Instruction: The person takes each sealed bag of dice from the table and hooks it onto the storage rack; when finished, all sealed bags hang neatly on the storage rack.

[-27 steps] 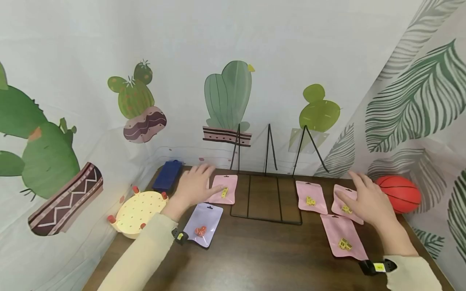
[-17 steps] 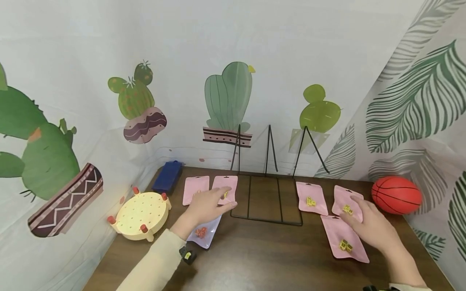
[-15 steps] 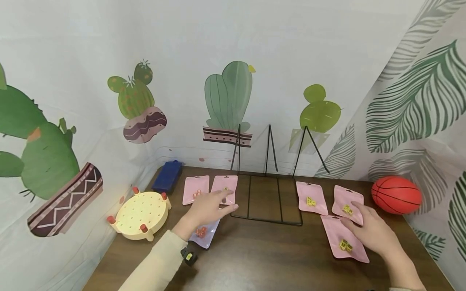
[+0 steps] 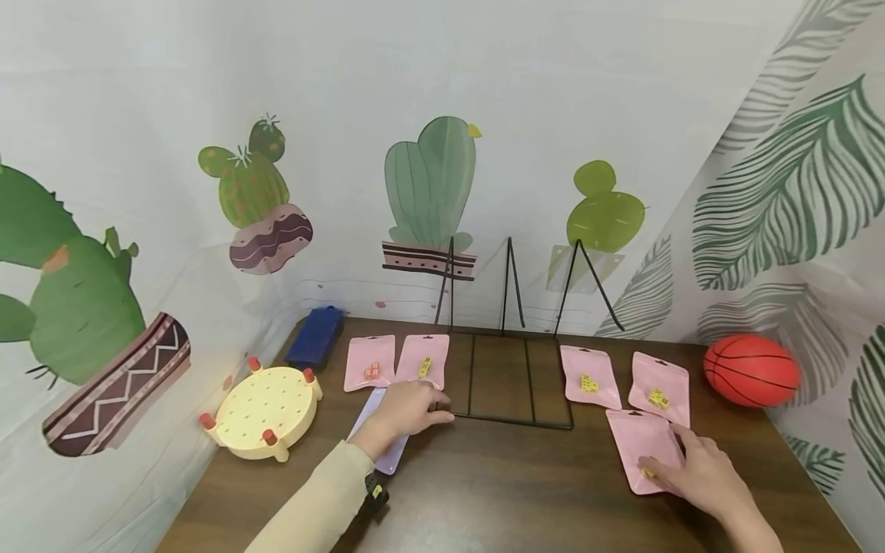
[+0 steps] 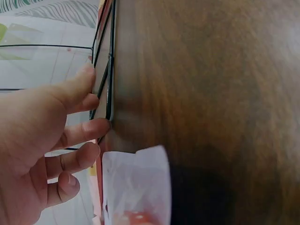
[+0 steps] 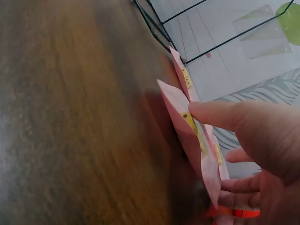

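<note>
My right hand (image 4: 708, 468) reaches over the nearest pink pouch (image 4: 639, 442), which holds yellow dice. In the right wrist view its thumb touches the pouch's face, and the fingers lie along the opposite edge without visibly closing. My left hand (image 4: 408, 407) hovers above a lilac pouch (image 4: 394, 458) of red dice, hiding much of it. Its fingers are loosely bent by the front left corner of a black wire rack (image 4: 512, 421); nothing shows between them. Behind the left hand lie a pink pouch (image 4: 366, 352) with red dice and another pink pouch (image 4: 420, 349) with a yellow piece.
Two more pink pouches, a left one (image 4: 584, 362) and a right one (image 4: 657, 374), hold yellow dice. A red ball (image 4: 752, 370) sits at the right edge. On the left are a cream pegged disc (image 4: 266, 411) and a blue box (image 4: 314, 336). A printed cloth stands behind.
My left hand has come down and right, off the two pink pouches and over the lilac one. The right hand has moved toward me, from the back right pouch onto the nearest pink pouch.
</note>
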Demonstrator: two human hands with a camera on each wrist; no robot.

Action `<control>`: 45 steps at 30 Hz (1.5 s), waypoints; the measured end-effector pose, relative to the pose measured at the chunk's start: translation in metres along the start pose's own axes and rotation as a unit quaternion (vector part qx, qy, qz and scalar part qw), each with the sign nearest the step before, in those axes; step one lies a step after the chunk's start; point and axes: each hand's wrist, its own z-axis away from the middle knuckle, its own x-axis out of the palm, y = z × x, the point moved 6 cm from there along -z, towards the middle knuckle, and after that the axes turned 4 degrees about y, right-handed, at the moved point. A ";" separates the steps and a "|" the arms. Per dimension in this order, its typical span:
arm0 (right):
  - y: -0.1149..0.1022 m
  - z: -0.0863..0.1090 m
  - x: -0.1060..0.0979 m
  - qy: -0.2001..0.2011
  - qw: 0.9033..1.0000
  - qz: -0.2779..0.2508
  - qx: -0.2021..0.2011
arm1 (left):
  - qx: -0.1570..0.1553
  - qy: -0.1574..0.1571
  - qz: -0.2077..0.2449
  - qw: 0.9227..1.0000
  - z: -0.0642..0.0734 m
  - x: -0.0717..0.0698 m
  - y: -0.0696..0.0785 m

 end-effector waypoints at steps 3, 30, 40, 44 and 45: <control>0.000 0.000 0.002 -0.014 1.000 -0.023 -0.001 | -0.002 0.007 0.003 1.000 0.001 0.003 -0.002; 0.003 0.015 0.010 -0.055 0.948 -0.308 0.064 | -0.041 0.058 0.029 0.997 0.005 0.007 -0.008; -0.002 0.015 0.002 -0.031 0.969 -0.244 0.037 | -0.049 0.054 0.028 0.997 0.005 0.010 -0.010; -0.006 0.014 -0.002 -0.013 0.971 -0.237 0.017 | -0.051 0.055 0.029 0.997 0.005 0.010 -0.009; -0.008 0.014 -0.003 -0.010 0.970 -0.242 0.010 | -0.051 0.055 0.028 0.997 0.005 0.009 -0.009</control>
